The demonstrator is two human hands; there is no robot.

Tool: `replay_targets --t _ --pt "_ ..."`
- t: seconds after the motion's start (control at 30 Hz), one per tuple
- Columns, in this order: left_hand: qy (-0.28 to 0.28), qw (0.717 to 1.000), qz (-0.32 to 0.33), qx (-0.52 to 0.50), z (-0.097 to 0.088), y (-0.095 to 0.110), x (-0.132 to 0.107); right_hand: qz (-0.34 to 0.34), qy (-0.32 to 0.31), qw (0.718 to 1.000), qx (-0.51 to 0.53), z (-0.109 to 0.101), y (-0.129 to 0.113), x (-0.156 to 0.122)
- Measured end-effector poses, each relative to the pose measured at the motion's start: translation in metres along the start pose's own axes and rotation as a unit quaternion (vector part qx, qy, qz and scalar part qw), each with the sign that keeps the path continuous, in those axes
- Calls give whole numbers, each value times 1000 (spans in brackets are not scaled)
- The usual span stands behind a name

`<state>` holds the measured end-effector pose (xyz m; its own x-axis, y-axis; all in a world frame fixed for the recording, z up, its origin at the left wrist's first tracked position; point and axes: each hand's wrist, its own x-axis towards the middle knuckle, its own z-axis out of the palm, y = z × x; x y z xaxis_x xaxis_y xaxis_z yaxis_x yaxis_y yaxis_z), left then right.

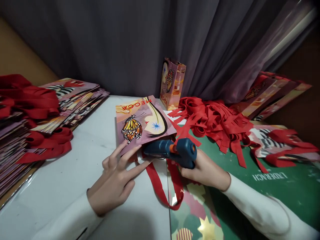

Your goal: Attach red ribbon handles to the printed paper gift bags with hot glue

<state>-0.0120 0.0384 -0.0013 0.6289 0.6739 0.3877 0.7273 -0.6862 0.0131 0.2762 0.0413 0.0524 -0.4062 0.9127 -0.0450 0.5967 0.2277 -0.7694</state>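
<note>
A paper bag point(145, 118) printed with a butterfly lies flat on the white table, its mouth towards me. My left hand point(117, 176) rests against its near edge with fingers stretched out and spread. My right hand point(205, 170) is wrapped round a dark blue glue gun point(160, 149) with an orange part. The gun's front end points into the bag's mouth; its tip is hidden there. A red ribbon handle point(160, 190) loops out from the bag's near edge towards me, below the gun.
Red ribbons point(212, 120) lie heaped at the right. A small bag point(172, 83) stands upright at the back by the grey curtain point(120, 43). Flat bags point(82, 106) and more ribbon are stacked at the left. A green board point(240, 193) covers the right side.
</note>
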Motion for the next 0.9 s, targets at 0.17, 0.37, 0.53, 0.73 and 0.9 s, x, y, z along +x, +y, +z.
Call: replay_targets --t 0.17,0.37,0.53,0.73,0.9 --pt "0 1000 -2 9 -1 1 0 2 -21 999 27 8 7 9" --pt "1 1000 6 -5 -2 0 -2 -20 -21 998 63 11 11 15" --pt "-5 1000 -19 -18 -1 -1 -5 -19 -27 997 76 8 13 16" --pt "-16 1000 -17 -1 -2 -2 -4 -25 -25 997 76 5 15 17" --pt "-26 1000 -14 2 -4 -2 -3 -6 -27 998 61 8 15 20"
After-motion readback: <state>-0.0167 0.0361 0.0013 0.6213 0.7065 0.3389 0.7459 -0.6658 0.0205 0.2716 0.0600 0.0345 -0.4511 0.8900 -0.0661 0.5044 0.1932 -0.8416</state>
